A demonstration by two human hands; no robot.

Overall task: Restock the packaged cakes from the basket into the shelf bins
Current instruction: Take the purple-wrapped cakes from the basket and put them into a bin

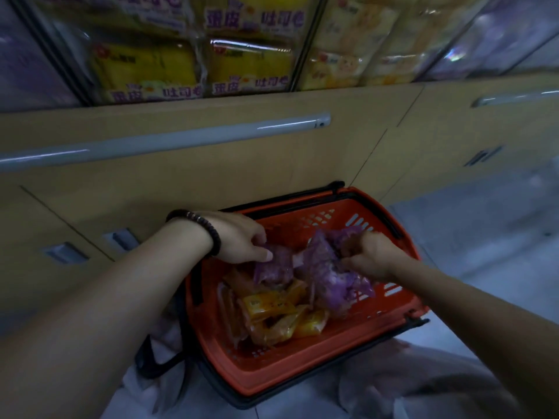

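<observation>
both my arms reach forward and down into the red basket [305,378], which stands on the floor [490,237] just in front of the cupboard front [187,189]. my left hand [242,241], with a dark bead bracelet [208,232] at the wrist, comes in over the far left corner of the basket. its fingers are curled and the thumb presses on one purple pack [273,270], so it pinches this pack at the top edge. my right hand [373,257] comes in over the right wall, back of the hand up, fingers bent tight around a bunch of purple packs [331,282]. the two hands are near each other but do not touch. below the purple ones, yellow packs [269,308] lie loose on the basket bottom, more to the near left side. the black handle [302,202] lies folded down along the far rim, close to the cupboard. above the cupboard and its grey rail [181,140] are the shelf bins [251,65], holding yellow cake packs behind clear fronts. the floor runs on to the right of the basket.
</observation>
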